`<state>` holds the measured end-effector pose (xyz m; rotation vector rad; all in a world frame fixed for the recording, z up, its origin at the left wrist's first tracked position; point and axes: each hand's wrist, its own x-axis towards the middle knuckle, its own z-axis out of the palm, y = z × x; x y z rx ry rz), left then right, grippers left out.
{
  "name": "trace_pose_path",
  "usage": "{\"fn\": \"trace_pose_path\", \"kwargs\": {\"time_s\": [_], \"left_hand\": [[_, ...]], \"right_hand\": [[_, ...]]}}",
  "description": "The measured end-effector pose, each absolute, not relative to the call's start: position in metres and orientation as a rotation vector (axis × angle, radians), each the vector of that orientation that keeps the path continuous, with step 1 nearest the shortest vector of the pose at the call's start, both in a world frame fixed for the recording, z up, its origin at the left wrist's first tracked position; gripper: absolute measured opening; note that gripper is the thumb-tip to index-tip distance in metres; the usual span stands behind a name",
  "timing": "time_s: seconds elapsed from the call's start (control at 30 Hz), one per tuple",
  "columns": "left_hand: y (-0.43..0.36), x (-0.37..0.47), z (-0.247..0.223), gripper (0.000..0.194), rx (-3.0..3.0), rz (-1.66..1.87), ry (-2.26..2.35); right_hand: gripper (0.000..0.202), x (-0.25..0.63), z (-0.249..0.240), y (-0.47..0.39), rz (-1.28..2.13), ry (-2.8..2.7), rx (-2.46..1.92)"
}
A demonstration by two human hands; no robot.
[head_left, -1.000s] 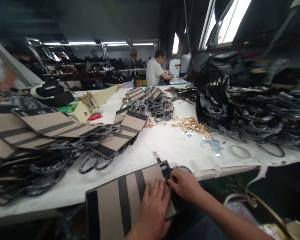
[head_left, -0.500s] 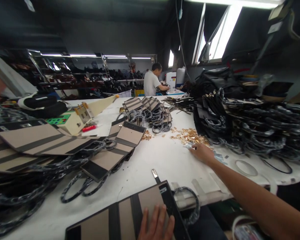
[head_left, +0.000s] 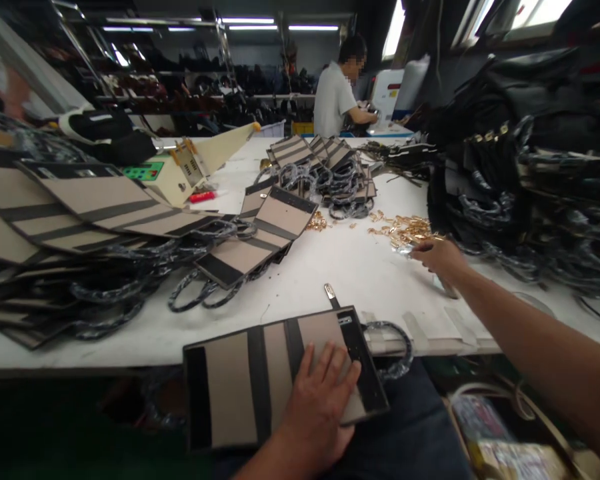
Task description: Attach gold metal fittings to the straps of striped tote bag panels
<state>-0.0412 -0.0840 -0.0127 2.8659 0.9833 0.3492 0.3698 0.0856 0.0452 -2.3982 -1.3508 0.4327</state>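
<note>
My left hand [head_left: 323, 393] lies flat, fingers spread, on a beige and black bag panel [head_left: 275, 373] that rests across my lap and the table edge. A plastic-wrapped handle [head_left: 395, 347] loops from the panel's right end. A black strap with a metal tip [head_left: 330, 292] sticks out past its far edge. On the table, my right hand [head_left: 443, 260] is at the near right side of a pile of gold metal fittings [head_left: 405, 230]. Its fingers are pinched together, and something small and silvery shows at the fingertips; what it is I cannot make out.
Bag panels with wrapped handles [head_left: 90, 207] are stacked at left; more panels [head_left: 325, 157] lie mid-table. Black bag parts [head_left: 480, 173] heap up at right. A cream machine [head_left: 175, 173] and a red tube [head_left: 201, 197] are behind. A co-worker [head_left: 336, 100] stands beyond the table.
My view has tilted down, so more of the panel and my left hand shows. The right hand stays beside the gold fittings, its fingers drawn closer together.
</note>
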Motion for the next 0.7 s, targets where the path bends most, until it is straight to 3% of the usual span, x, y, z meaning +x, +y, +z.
{"fn": "trace_pose_path", "kwargs": {"time_s": [0.1,0.2,0.33,0.7], "left_hand": [[-0.087,-0.04,-0.005,0.08,2.753,0.291,0.932],[-0.087,-0.039,-0.003,0.077,2.725,0.282,0.922],[-0.088,-0.039,-0.003,0.074,2.751,0.289,0.925],[-0.093,-0.038,0.002,0.074,2.805,0.265,0.957]], "right_hand": [[0.024,0.34,0.066,0.055,0.593,-1.482,-2.265],[0.022,0.286,0.08,0.011,0.987,-1.708,-1.984],[0.018,0.215,0.071,-0.033,1.301,-1.849,-1.692],[0.016,0.191,0.048,-0.038,1.045,-2.133,-1.765]]}}
